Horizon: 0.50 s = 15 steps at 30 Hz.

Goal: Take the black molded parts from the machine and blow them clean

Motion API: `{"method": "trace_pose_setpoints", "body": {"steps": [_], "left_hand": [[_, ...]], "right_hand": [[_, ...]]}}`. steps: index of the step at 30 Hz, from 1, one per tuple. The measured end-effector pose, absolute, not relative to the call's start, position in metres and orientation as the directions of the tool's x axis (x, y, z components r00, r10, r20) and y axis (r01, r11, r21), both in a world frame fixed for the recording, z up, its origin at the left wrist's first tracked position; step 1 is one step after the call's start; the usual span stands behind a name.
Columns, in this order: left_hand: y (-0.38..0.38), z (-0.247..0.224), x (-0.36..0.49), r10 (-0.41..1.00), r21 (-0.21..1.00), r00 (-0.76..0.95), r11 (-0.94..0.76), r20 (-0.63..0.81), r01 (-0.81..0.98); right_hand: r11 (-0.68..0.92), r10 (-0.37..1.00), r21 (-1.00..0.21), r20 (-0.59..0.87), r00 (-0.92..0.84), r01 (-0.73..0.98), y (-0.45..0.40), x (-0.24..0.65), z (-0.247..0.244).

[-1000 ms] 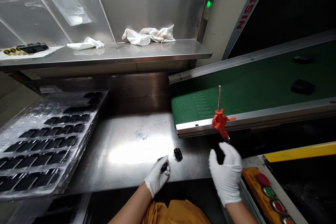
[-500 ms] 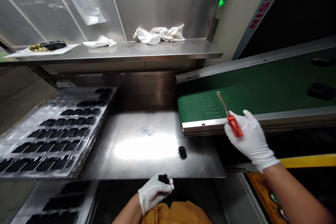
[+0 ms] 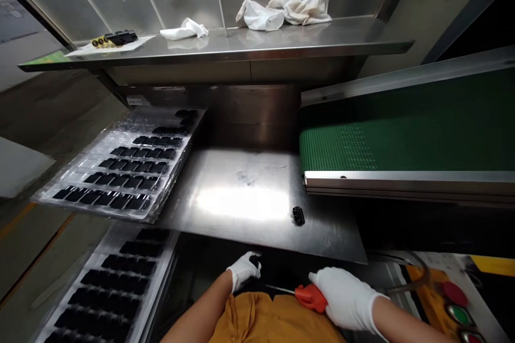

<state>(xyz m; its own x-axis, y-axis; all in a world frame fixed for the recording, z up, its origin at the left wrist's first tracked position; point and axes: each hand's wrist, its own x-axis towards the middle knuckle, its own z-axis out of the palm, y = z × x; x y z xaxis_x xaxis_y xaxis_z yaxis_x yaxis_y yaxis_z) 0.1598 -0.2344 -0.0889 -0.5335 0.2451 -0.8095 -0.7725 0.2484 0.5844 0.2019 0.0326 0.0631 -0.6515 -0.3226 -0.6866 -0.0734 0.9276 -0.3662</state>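
Note:
At the front edge of the steel table, my left hand [image 3: 246, 269], in a white glove, is closed round a small black plastic part [image 3: 254, 261]. My right hand [image 3: 341, 296], also gloved in white, grips a red-handled tool with a narrow metal blade [image 3: 309, 297]. Its blade points left toward the held part, low in front of my brown clothing; whether the tip touches the part I cannot tell. Another small black part [image 3: 298, 216] lies on the steel table [image 3: 245, 179], left of and below the conveyor corner.
Stacked clear trays [image 3: 159, 206] of black parts stand at left, with more trays [image 3: 161, 257] below. A green conveyor belt [image 3: 402, 134] runs along the right. White cloths [image 3: 261, 15] lie on the steel shelf [image 3: 225, 53]. A button box [image 3: 430, 289] sits at lower right.
My right hand has come down and left from beside the conveyor, bringing the red-handled tool near my left hand. The view has shifted, and the black parts on the belt are out of sight.

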Motion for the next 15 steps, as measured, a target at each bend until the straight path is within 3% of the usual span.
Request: {"method": "trace_pose_setpoints", "body": {"steps": [7,15], "left_hand": [[-0.230,-0.116,0.165,0.267,0.506,-0.435,0.325,-0.860,-0.799],[-0.233,-0.120,0.160,0.287,0.524,-0.449,0.296,-0.846,-0.798]], "right_hand": [[0.951,-0.310,-0.240,-0.715,-0.627,-0.197,0.017,0.189,0.046],[0.975,-0.222,-0.171,-0.745,-0.629,-0.141,0.019,0.189,0.047]]}}
